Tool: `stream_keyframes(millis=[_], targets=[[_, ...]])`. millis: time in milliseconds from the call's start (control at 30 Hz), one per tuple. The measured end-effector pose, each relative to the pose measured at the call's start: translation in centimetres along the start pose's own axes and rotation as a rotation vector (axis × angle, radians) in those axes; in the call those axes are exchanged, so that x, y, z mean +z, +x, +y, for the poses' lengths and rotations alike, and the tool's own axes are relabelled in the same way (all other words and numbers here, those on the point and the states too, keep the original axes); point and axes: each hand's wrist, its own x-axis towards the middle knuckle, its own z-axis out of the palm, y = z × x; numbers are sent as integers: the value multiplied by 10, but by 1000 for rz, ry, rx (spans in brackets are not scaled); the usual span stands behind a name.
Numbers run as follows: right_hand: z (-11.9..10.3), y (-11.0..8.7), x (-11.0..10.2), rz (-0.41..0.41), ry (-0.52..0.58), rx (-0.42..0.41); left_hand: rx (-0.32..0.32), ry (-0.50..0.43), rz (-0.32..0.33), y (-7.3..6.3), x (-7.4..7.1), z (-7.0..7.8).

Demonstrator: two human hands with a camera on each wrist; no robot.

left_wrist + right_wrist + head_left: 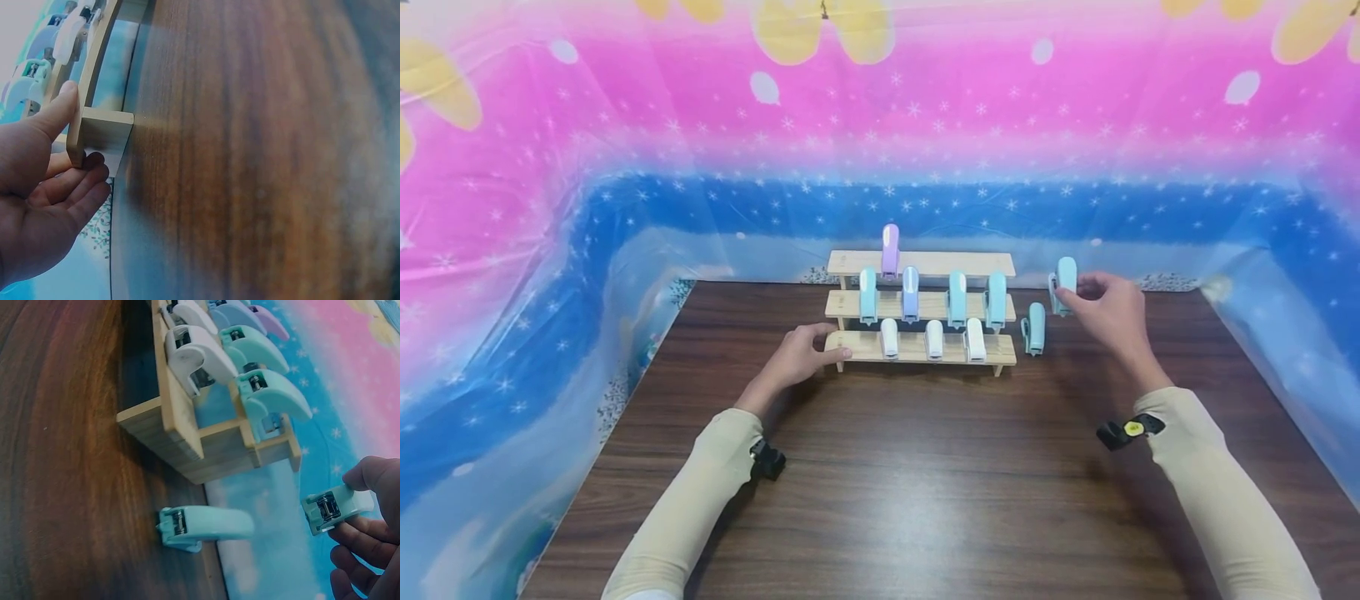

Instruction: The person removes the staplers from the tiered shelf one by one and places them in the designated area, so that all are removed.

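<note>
You've got eight mini staplers up on the three-tier wooden rack (958, 264): one purple stapler (890, 250) on top, three turquoise staplers (957, 296) and a lavender stapler (910, 292) in the middle, three white staplers (933, 338) below; two more are off it, so most are on, though whether you're filling or emptying it I can't tell; your right hand (1111, 317) pinches one turquoise stapler (1067, 271) between thumb and fingertips, right of the rack and apart from it; the other loose turquoise stapler (1035, 327) stands on the table (910, 483), nearer the rack, untouched; your left hand (795, 358) grips the bottom shelf's left end, thumb above, fingers beneath.
</note>
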Motion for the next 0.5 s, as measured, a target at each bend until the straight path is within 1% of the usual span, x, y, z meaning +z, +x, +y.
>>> stream_keyframes(millis=[267,500], targets=[[18,-5,6,-2,-38,21,-6,1,0,0,0,0],[34,-7,14,-26,-51,79,-3,-4,4,-1,0,2]])
